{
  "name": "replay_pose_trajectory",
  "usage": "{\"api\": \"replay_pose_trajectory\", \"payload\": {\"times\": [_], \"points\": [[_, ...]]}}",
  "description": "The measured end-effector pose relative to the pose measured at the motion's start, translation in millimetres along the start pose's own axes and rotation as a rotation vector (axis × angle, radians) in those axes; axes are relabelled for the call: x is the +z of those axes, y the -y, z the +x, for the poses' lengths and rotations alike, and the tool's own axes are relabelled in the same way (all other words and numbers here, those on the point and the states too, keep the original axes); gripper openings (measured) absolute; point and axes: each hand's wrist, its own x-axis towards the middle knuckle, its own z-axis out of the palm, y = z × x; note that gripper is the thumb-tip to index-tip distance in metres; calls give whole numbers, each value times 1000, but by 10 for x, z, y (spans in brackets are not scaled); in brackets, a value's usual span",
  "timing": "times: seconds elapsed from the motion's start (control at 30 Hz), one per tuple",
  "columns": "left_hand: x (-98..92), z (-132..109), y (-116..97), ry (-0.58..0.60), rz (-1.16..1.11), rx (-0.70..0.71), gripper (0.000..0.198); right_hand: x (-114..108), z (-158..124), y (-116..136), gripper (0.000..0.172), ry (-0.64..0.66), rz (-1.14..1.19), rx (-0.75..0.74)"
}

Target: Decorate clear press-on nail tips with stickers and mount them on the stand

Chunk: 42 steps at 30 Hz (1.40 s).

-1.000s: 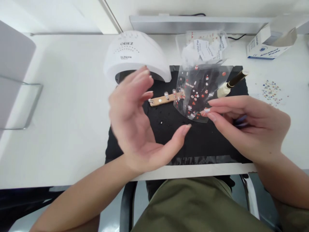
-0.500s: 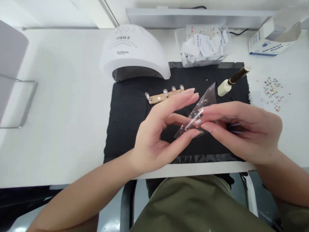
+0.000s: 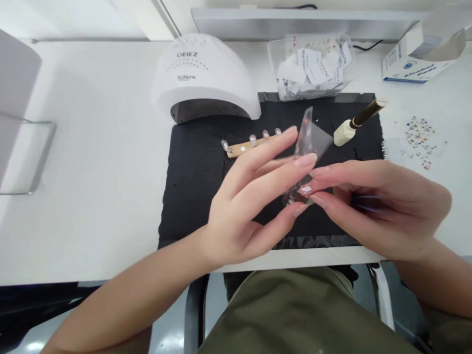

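A clear plastic sticker sheet (image 3: 304, 135) with small red and white designs is bent between my hands over the black mat. My left hand (image 3: 245, 209) holds it between thumb and fingers. My right hand (image 3: 387, 209) pinches the sheet's edge by a white-and-red sticker (image 3: 306, 189) with thumb and forefinger. A thin, bluish shiny thing (image 3: 368, 201) shows inside the curled right fingers; its kind is unclear. Behind the left fingers, a wooden strip (image 3: 236, 150) bears several clear nail tips (image 3: 252, 140), partly hidden. A cream polish bottle (image 3: 344, 132) with a dark cap stands beyond the right hand.
A white nail lamp (image 3: 206, 69) stands at the back left of the black mat (image 3: 191, 196). Behind the mat is a clear tub (image 3: 282, 91) of alcohol pad packets. An open alcohol pad box (image 3: 416, 64) and scattered small decorations (image 3: 420, 137) are on the right.
The sheet has turned more upright and folded near the sticker. My left forefinger has come down onto it. My right hand has shifted slightly right, still pinching.
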Motion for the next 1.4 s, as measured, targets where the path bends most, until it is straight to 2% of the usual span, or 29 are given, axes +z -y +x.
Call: {"api": "replay_pose_trajectory", "payload": {"times": [0.13,0.23,0.43,0.6,0.83,0.97,1.07,1.27,1.4], "points": [[31,105,-73,18,75,0,48,-24,27,38,33,33,-16,-21],[-20,83,-34,13,113,24,41,-32,32,29,32,51,36,-13],[-148,-38,104,-70,194,342,23,-25,-17,14,37,10,163,55],[-156,-60,85,-1,187,289,22,-32,10,17,33,39,100,18],[-153,-61,93,-58,214,325,22,-65,85,7,27,117,14,-93],[-196,-71,95,-5,222,318,37,-66,86,-40,31,100,32,-153],[-195,-82,90,-24,195,321,40,-79,89,-75,34,109,50,-204],[-181,-72,50,-82,244,405,34,-111,96,-60,29,125,-13,-205],[-206,-73,55,-65,263,353,39,-122,101,-46,30,123,-46,-191]]}}
